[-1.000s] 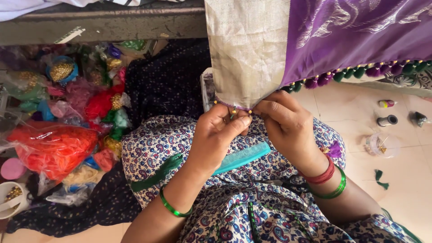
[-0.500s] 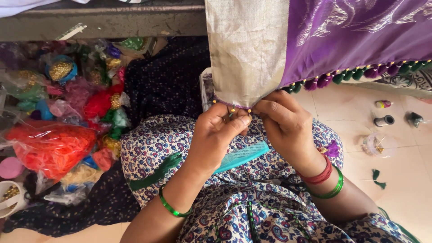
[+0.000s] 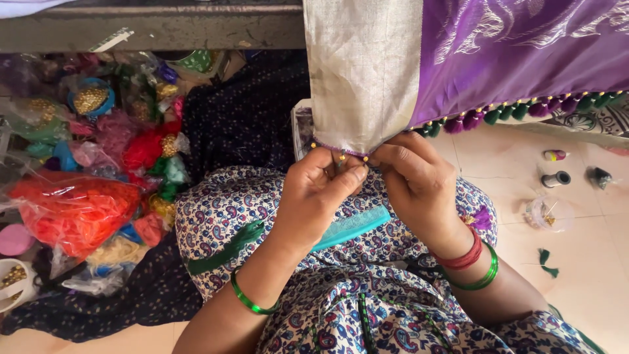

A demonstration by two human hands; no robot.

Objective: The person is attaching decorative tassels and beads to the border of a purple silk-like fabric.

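Note:
A beige and purple cloth hangs down from the top, its purple part edged with green and purple tassels. My left hand pinches the lower hem of the beige part, where small gold beads sit. Touching the same hem from the right, my right hand has its fingers closed on the edge. A teal comb and a bundle of green thread lie on my lap under the hands. Green bangles circle both wrists, with red ones on the right.
Plastic bags of coloured threads and beads are piled at the left on a dark cloth. At the right, thread spools, a small clear container and a green tassel lie on the tiled floor.
Both hands stay at the hem; the fingers have shifted only slightly.

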